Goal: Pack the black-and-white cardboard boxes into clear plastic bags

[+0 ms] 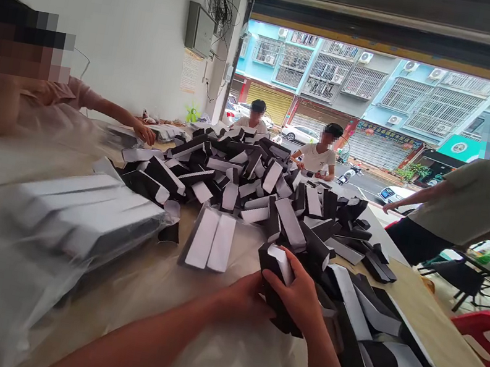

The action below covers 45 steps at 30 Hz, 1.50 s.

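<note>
A black and white folded box [276,264] is held between my two hands, right of centre. My right hand [298,286] grips it from the right, thumb and fingers around its upper part. From the left, my left hand [249,297] holds its lower side, with some fingers hidden behind the box. Two white-faced boxes [211,240] lie side by side in clear plastic left of my hands. Beyond is a large heap of black and white boxes [232,175]. More boxes [358,321] lie just right of my right hand.
A plastic-wrapped bundle of white boxes [84,213] lies on the left of the table [422,301]. One person sits at the left with a hand [143,132] near the heap. Two people sit beyond it; another stands at the right near a red chair [489,337].
</note>
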{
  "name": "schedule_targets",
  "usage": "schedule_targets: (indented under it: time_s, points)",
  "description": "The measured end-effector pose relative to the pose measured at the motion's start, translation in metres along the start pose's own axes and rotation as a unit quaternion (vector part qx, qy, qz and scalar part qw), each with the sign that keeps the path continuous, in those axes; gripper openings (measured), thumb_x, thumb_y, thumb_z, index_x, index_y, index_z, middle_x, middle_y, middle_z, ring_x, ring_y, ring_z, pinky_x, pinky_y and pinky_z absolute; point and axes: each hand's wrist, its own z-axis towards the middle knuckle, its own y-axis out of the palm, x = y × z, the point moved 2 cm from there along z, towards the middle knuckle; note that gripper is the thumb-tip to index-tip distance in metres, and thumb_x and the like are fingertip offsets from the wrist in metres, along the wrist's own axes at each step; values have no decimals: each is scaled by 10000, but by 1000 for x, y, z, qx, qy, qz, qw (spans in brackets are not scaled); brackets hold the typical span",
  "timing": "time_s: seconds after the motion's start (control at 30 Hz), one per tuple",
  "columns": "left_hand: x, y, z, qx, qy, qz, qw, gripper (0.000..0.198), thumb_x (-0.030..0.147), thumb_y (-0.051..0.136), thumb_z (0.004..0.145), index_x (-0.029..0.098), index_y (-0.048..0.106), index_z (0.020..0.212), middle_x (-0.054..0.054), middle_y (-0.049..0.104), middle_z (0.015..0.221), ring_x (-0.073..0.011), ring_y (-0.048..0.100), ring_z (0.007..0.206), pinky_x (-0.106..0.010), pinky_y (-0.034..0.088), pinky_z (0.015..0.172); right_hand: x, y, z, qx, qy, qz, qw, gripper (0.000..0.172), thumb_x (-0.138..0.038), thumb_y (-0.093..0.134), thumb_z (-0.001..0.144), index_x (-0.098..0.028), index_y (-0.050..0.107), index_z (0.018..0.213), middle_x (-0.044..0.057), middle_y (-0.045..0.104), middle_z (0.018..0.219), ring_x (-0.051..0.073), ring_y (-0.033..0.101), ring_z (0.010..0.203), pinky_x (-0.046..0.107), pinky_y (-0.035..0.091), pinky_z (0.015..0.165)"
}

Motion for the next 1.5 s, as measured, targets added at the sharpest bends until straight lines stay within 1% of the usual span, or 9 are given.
schedule_targets:
  time_s: [0.27, 0.4, 0.47, 0.57, 0.7, 0.97, 1.33, 1.4, 1.5]
  points:
    - [5, -6, -3, 2, 33, -88, 996, 602, 291, 770, 751, 213, 543, 1303, -123, 639, 1251, -303, 619, 1133, -429, 516, 899, 20, -8, 3, -25, 26, -24, 999, 833, -596, 686, 714, -241, 479, 1439, 96, 621, 1343, 326, 558, 1248, 478, 426, 1063]
    - [3, -8, 1, 38, 44, -154, 986, 697, 467, 810, 722, 198, 530, 1300, -135, 604, 1258, -278, 631, 1082, -388, 531, 854, 35, -19, 2, -55, 35, 33, 997, 814, -571, 695, 732, -310, 430, 1456, 75, 597, 1348, 294, 620, 1142, 444, 500, 970]
    - [3, -8, 2, 57, 43, -170, 983, 722, 499, 816, 709, 193, 525, 1294, -139, 598, 1256, -280, 624, 1098, -386, 537, 850, 40, -23, -1, -101, 40, 58, 992, 757, -543, 704, 745, -320, 440, 1418, 70, 593, 1335, 264, 663, 1029, 410, 537, 890]
    - [4, -8, 3, 67, 48, -193, 978, 733, 514, 825, 693, 192, 523, 1278, -142, 596, 1268, -289, 619, 1120, -392, 540, 856, 41, -27, -5, -158, 43, 67, 984, 624, -500, 700, 769, -314, 462, 1315, 38, 639, 1185, 214, 683, 856, 374, 549, 803]
    - [4, -9, 2, 82, 46, -205, 974, 727, 516, 844, 666, 183, 538, 1235, -137, 616, 1227, -297, 627, 1113, -402, 539, 866, 37, -25, -7, -151, 24, 95, 984, 524, -451, 682, 784, -306, 456, 1234, -1, 642, 1060, 193, 675, 832, 358, 538, 812]
    - [4, -10, 2, 87, 57, -193, 976, 686, 504, 845, 663, 184, 560, 1199, -140, 608, 1256, -329, 600, 1160, -423, 549, 863, 50, -8, -4, -125, 22, 128, 984, 517, -509, 670, 755, -312, 484, 1196, -24, 629, 918, 196, 620, 790, 332, 508, 738]
    - [-2, -8, 3, 103, 43, -218, 970, 683, 504, 826, 689, 193, 549, 1230, -106, 636, 1165, -292, 622, 1109, -397, 535, 866, 60, 1, 1, -106, 61, 188, 975, 554, -464, 777, 674, -292, 528, 1139, 0, 679, 978, 222, 633, 860, 338, 504, 785]
    - [-5, -8, 5, 111, 32, -204, 972, 721, 502, 811, 708, 191, 520, 1290, -104, 646, 1142, -287, 626, 1107, -400, 524, 889, 66, 3, -1, -93, 85, 234, 964, 546, -455, 784, 681, -302, 533, 1141, -4, 691, 1003, 225, 648, 863, 344, 501, 796]
    - [-12, -5, 9, 143, 7, -167, 976, 841, 467, 811, 711, 173, 423, 1397, -137, 629, 1209, -294, 614, 1143, -409, 509, 928, 79, 11, -5, -79, 133, 358, 921, 565, -428, 799, 683, -334, 505, 1156, -19, 704, 989, 231, 674, 861, 350, 505, 782]
